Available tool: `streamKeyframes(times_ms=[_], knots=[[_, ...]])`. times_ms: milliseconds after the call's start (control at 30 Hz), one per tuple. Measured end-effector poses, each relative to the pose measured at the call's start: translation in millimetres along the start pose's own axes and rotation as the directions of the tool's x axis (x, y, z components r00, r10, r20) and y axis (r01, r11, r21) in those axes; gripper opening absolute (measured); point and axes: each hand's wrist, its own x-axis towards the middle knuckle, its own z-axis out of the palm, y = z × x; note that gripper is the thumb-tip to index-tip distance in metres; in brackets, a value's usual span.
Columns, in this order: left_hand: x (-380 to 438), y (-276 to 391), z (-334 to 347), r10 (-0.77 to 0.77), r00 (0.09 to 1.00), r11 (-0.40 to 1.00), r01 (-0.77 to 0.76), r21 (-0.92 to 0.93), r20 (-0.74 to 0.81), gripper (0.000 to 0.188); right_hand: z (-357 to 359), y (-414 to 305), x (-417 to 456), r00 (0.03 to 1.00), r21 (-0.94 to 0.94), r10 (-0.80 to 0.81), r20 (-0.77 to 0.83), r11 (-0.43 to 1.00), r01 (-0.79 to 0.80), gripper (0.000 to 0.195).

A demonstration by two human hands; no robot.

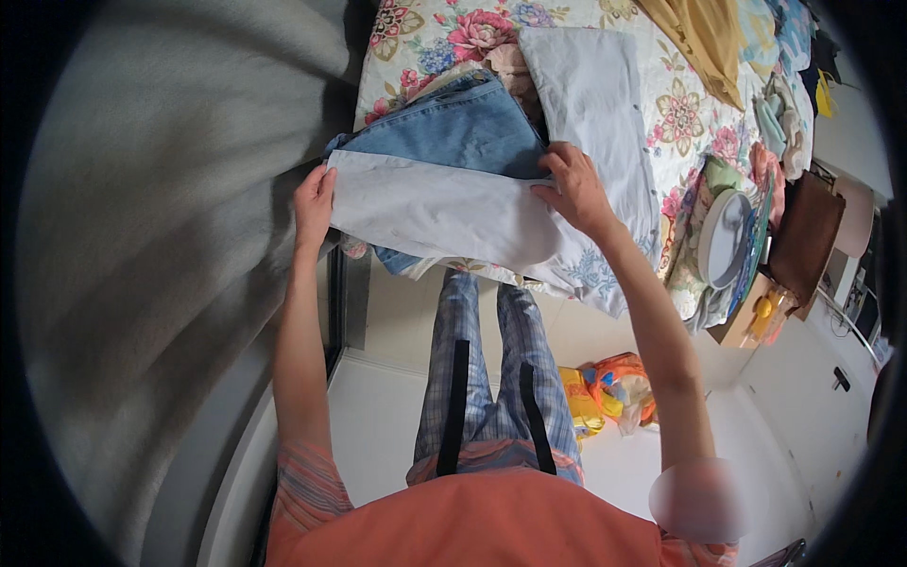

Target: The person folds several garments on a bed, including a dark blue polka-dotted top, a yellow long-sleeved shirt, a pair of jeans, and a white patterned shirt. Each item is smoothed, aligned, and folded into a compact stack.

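Note:
A white garment with blue embroidery lies over the edge of the bed, one long part across the front and another stretching up to the back. My left hand pinches the left end of the front part between thumb and fingers. My right hand is at the upper edge of that part, near where the two parts meet; its thumb touches the cloth, and whether the fingers grip it is unclear. Blue denim clothing lies folded beneath and behind the white cloth, beside a beige-pink lacy cloth.
A floral bedspread covers the bed. A mustard garment lies at the back right. A round white container and a brown box-like item stand right. A grey curtain hangs left; plastic bags lie on the floor.

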Motion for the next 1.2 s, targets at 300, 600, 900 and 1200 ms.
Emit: streamKeyframes(times_ms=[300, 600, 900, 1200], knots=[[-17.4, -34.9, -5.8, -0.142, 0.985, 0.989, 0.145, 0.024, -0.098, 0.036, 61.0, 58.3, -302.0, 0.010, 0.512, 0.901, -0.433, 0.255, -0.820, 0.037], [-3.6, -29.7, 13.1, -0.045, 0.990, 0.958, 0.081, 0.276, -0.135, 0.038, 82.5, 1.5, -251.7, 0.144, 0.776, 0.806, 0.573, -0.591, 0.221, 0.033], [1.3, -40.6, 25.6, 0.086, 0.975, 0.931, -0.005, 0.366, -0.206, 0.036, 98.4, 16.4, -269.3, -0.244, 0.963, 0.968, -0.065, -0.003, -0.271, 0.021], [-21.7, -51.9, 4.3, 0.026, 0.945, 0.990, 0.020, 0.139, -0.326, 0.029, 106.3, 47.2, -282.8, -0.245, 0.955, 0.966, 0.081, -0.146, -0.259, 0.023]])
